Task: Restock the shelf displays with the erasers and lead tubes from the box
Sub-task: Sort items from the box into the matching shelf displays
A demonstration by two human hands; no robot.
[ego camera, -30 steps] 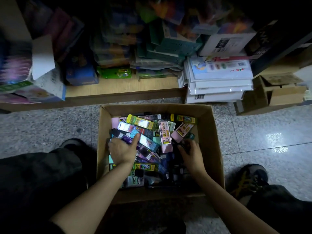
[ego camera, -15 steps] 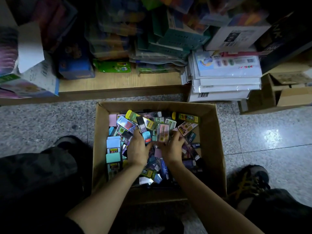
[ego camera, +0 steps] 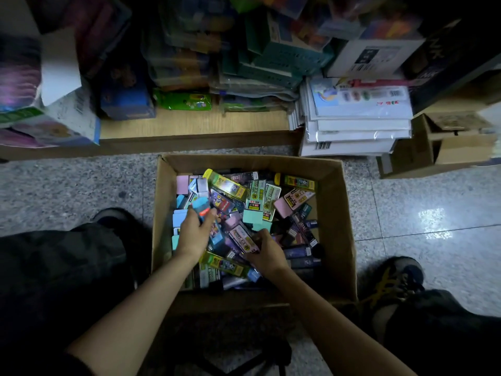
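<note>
An open cardboard box (ego camera: 336, 213) sits on the speckled stone floor (ego camera: 67, 185) at the centre of the frame, packed with a loose jumble of small stationery packs — pastel erasers (ego camera: 182, 185) in pink and mint sleeves, and slim lead tubes (ego camera: 296, 252) in dark purple and yellow-green cases.

Both bare forearms reach in from the bottom of the frame. The left hand (ego camera: 193, 236) is in the left half of the box, its fingers closed around a blue eraser with an orange band (ego camera: 202, 208), which is motion-blurred and raised a little above the pile. The right hand (ego camera: 267, 253) rests lower, near the middle of the box, fingers curled down over the packs and touching a pink labelled pack (ego camera: 242, 238); whether it actually grips anything cannot be told.

Above the box, across the upper half of the frame, a low wooden shelf (ego camera: 189, 126) carries stacked packets and boxes, blurred and dim. At upper right a stack of white plastic-wrapped packs (ego camera: 357, 131) stands on the floor, with a smaller open cardboard carton (ego camera: 461, 147) just beside it at the right edge. Dark trouser legs fill the lower corners — a shoe with yellow laces (ego camera: 393, 283) shows at lower right.
</note>
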